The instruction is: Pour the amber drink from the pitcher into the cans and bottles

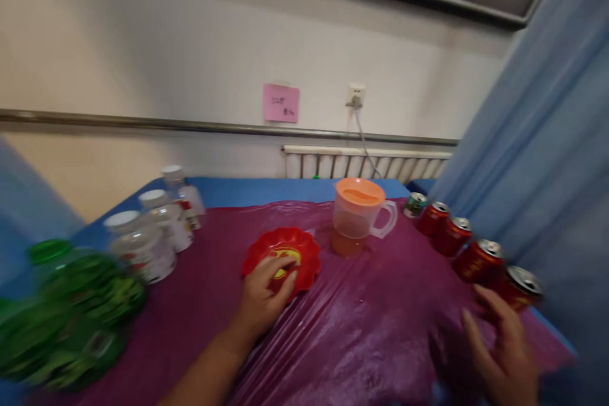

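Tablecloth (380, 323) under dish (287, 244), part-filled pitcher (353, 221)

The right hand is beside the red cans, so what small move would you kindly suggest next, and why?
Perhaps ease the right hand toward the nearest red can: it appears open beside that can, though contact is unclear.

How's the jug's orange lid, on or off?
On: the orange lid covers the top of the clear jug. I cannot tell if it's pressed tight.
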### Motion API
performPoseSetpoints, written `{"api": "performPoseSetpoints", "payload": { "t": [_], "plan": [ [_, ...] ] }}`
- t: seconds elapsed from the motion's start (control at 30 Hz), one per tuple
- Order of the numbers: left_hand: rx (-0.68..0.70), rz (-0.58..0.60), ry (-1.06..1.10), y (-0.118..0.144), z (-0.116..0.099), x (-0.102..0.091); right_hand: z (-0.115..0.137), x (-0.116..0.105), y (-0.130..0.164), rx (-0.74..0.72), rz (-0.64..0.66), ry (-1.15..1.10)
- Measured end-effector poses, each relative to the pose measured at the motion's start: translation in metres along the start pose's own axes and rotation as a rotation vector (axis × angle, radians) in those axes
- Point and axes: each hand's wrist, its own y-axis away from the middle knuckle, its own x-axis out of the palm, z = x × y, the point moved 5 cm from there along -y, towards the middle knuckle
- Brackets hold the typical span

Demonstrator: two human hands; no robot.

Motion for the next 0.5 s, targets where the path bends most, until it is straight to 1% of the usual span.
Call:
{"api": "performPoseSetpoints", "payload": {
  "t": [0.03,0.1,0.17,0.2,0.27,0.3,0.37,0.43,0.5],
  "plan": [
    [-0.030,-0.011,0.042,0.001,-0.002,-0.001,0.028,0.016,0.010,-0.098,0.138,-0.066],
    [-0.048,-0.026,0.115,0.003,-0.008,-0.003,0.090,0.045,0.031,-0.347,0.374,-0.221],
    [-0.050,-0.037,0.107,0.005,-0.013,-0.006,0.149,0.067,0.051,-0.575,0.558,-0.373],
    [-0.048,-0.045,0.097,0.007,-0.015,-0.008,0.175,0.076,0.059,-0.673,0.649,-0.437],
    [-0.041,-0.070,0.084,0.009,-0.017,-0.012,0.214,0.092,0.073,-0.784,0.832,-0.494],
    [-0.036,-0.091,0.085,0.009,-0.018,-0.015,0.228,0.099,0.079,-0.808,0.922,-0.499],
    [-0.033,-0.139,0.088,0.010,-0.018,-0.019,0.245,0.108,0.090,-0.817,1.080,-0.494],
    [-0.058,-0.209,0.103,0.009,-0.017,-0.024,0.253,0.114,0.100,-0.811,1.203,-0.486],
    [-0.107,-0.302,0.142,0.006,-0.014,-0.031,0.253,0.118,0.108,-0.793,1.258,-0.479]
  ]
}}
